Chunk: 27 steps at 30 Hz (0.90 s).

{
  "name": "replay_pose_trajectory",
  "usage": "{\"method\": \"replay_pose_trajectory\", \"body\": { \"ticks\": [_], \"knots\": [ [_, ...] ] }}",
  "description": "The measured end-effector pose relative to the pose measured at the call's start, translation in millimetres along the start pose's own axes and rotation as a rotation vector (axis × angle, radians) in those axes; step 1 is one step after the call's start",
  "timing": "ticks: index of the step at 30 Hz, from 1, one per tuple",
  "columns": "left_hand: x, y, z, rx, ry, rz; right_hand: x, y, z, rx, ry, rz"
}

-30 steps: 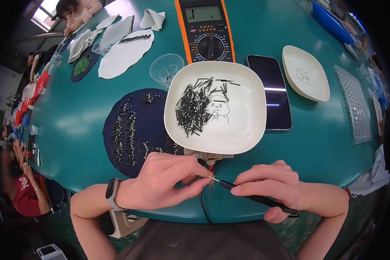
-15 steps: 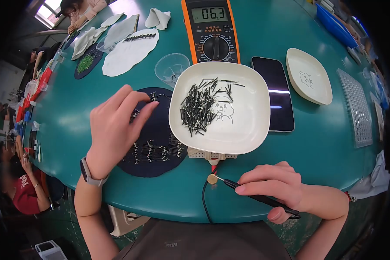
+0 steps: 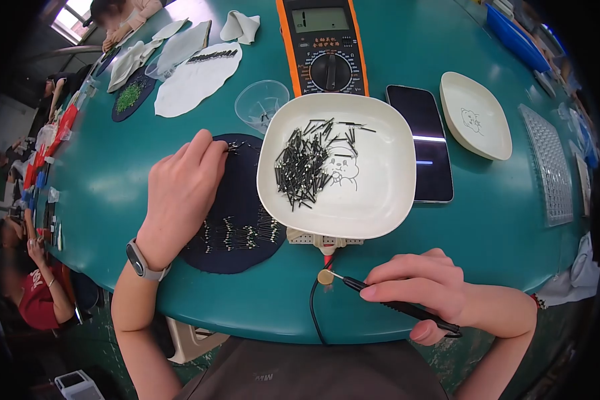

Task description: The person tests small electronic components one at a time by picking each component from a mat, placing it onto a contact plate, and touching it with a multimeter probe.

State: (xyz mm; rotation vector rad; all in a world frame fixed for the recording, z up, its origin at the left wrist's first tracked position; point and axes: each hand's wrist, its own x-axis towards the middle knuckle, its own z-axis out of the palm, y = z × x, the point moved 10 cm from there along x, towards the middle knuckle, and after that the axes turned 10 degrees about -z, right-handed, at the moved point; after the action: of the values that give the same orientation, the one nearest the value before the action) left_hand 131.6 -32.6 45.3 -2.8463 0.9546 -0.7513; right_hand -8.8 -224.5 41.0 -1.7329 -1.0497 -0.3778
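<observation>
My right hand (image 3: 423, 293) grips a black test probe (image 3: 407, 308), its metal tip touching a small brass-coloured disc (image 3: 325, 277) near the table's front edge. My left hand (image 3: 183, 187) is closed over a round dark cloth pad (image 3: 237, 200); its fingertips are hidden, so anything in them cannot be made out. Rows of small pin-like parts (image 3: 230, 235) lie on the pad. Just right of it, a cream dish (image 3: 380, 200) holds a heap of short black pins (image 3: 303, 163). Behind the dish, an orange-framed multimeter (image 3: 330, 70) displays a lone 1 with a dot.
A clear plastic cup (image 3: 262, 107) stands behind the pad. Right of the dish lie a phone (image 3: 430, 177), a second cream dish (image 3: 490, 143) and a clear multi-well tray (image 3: 547, 167). White cloths (image 3: 197, 83) and green pieces (image 3: 129, 98) are at the back left. Other people sit around the table.
My left hand has turned, and its fingers have moved from a raised, slightly parted pose to a closed one lower over the pad. The multimeter display went from 06.3 to 1.
</observation>
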Motion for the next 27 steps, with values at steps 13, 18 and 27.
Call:
{"method": "replay_pose_trajectory", "body": {
  "ticks": [13, 18, 27],
  "knots": [
    [-8, 15, -7, -0.131, -0.166, 0.014, -7, 5, 2, 0.034, -0.050, 0.037],
    [-6, 6, -6, -0.118, -0.127, -0.003, -9, 5, 3, 0.033, -0.067, 0.046],
    [-2, -10, -10, -0.131, -0.053, -0.029, -6, 6, 3, 0.039, -0.055, 0.047]
  ]
}}
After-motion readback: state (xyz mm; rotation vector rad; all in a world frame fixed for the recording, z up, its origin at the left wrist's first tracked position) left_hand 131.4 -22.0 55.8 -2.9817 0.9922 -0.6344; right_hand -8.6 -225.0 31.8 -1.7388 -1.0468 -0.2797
